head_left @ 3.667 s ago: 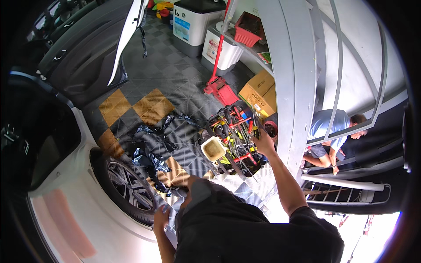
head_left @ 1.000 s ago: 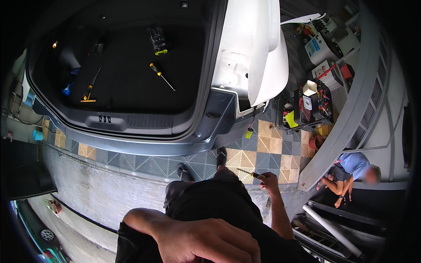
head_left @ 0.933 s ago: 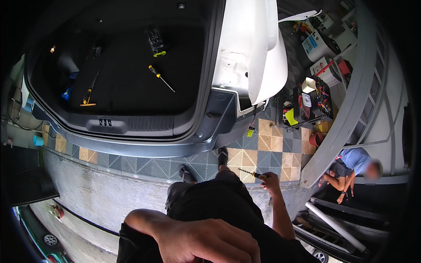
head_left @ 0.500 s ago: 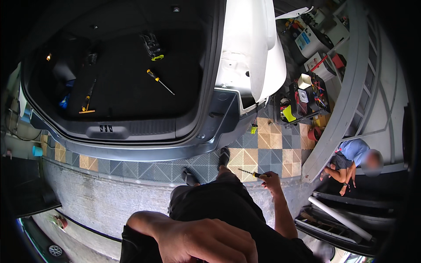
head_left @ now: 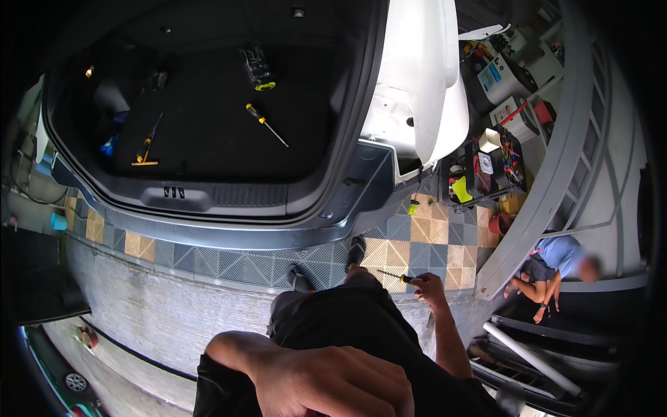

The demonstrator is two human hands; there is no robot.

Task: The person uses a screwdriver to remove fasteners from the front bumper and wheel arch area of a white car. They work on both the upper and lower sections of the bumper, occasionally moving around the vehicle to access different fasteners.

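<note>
The right hand (head_left: 431,286) held a screwdriver (head_left: 401,277) over the checkered floor tiles (head_left: 424,233); the left hand (head_left: 333,382) curled loosely, empty; an open car trunk (head_left: 208,132) lay ahead.

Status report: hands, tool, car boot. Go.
Right hand grips a screwdriver at hip level. Left hand empty, near camera. Open boot holds another screwdriver.

Counted against the open black-carpeted car trunk (head_left: 208,139): inside it, one yellow-and-black-handled screwdriver (head_left: 266,125), one long yellow-handled tool (head_left: 147,142), one black ratchet-like bundle (head_left: 257,67). Outside, right of it: one thin screwdriver (head_left: 403,279) in one right hand (head_left: 431,288), one tool cart (head_left: 490,167), one seated person (head_left: 556,264).
</note>
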